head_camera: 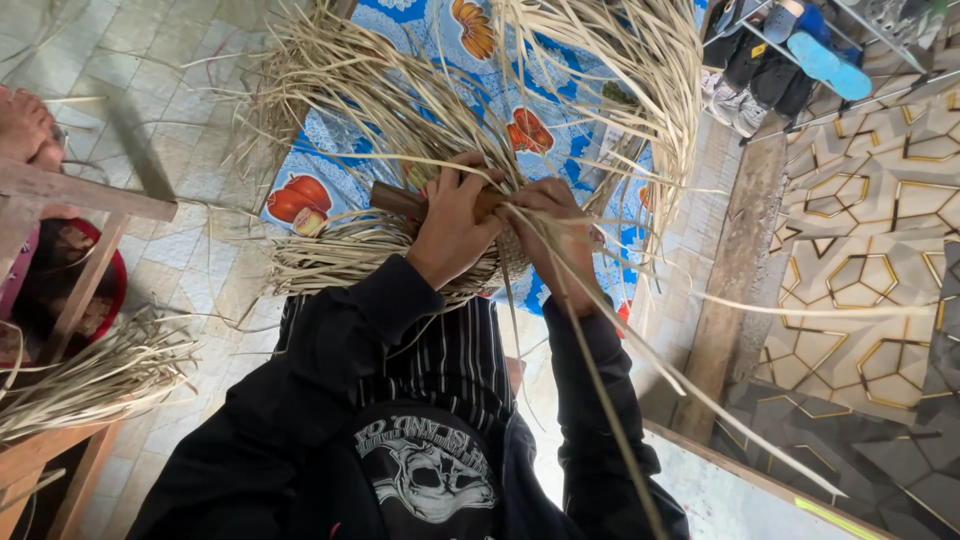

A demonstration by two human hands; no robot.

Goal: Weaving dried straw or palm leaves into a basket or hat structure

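A half-woven piece of pale straw strips (350, 262) rests on my lap, and its loose ends (640, 70) fan up and outward. My left hand (452, 228) presses down on the weave, its fingers closed over a short brown wooden stick (393, 198) that pokes out to the left. Right beside it, my right hand (566, 240) pinches several strips at the woven edge. One long strip (700, 395) runs from that hand down to the right. Both hands touch the weave and almost touch each other. Black sleeves cover my arms.
A blue cloth with a fruit print (330, 170) lies under the work. A loose bundle of strips (90, 380) rests on a wooden frame (85, 195) at the left, near another person's foot (25, 125). A wooden plank (740, 250) and a shoe rack (800, 50) are at the right.
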